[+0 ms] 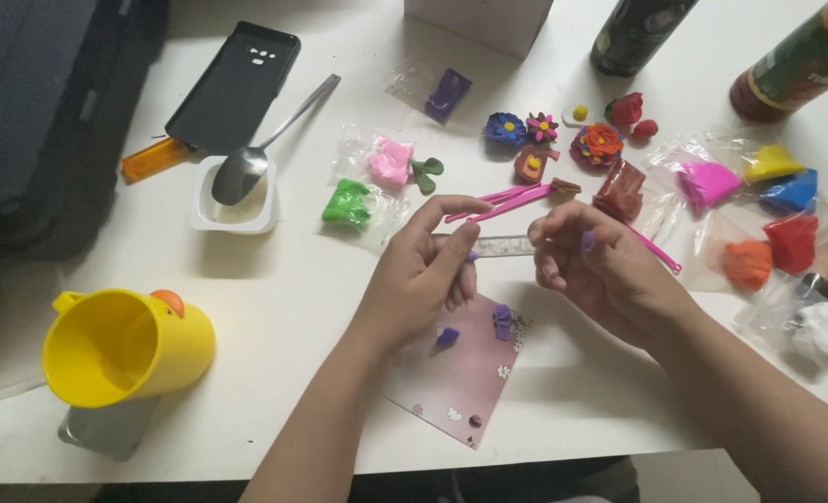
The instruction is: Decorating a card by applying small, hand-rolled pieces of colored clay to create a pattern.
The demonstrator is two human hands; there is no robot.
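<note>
Above the pink card [461,373], the left hand [423,279] pinches a purple clay bit [473,255]; the right hand [600,265] clenches another (barely visible). Shaping seems underway; pressing pieces together likely needs gentle fingertip pressure.

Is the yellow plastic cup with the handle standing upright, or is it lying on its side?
Tipped: the yellow plastic cup lies on its side, its open mouth facing left toward the camera, its inside showing empty.

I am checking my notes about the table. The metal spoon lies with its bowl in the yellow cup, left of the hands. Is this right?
Not quite. In the head view the spoon rests with its bowl in the small white tub, not in the yellow cup. It is left of the hands, as you wrote.
</note>
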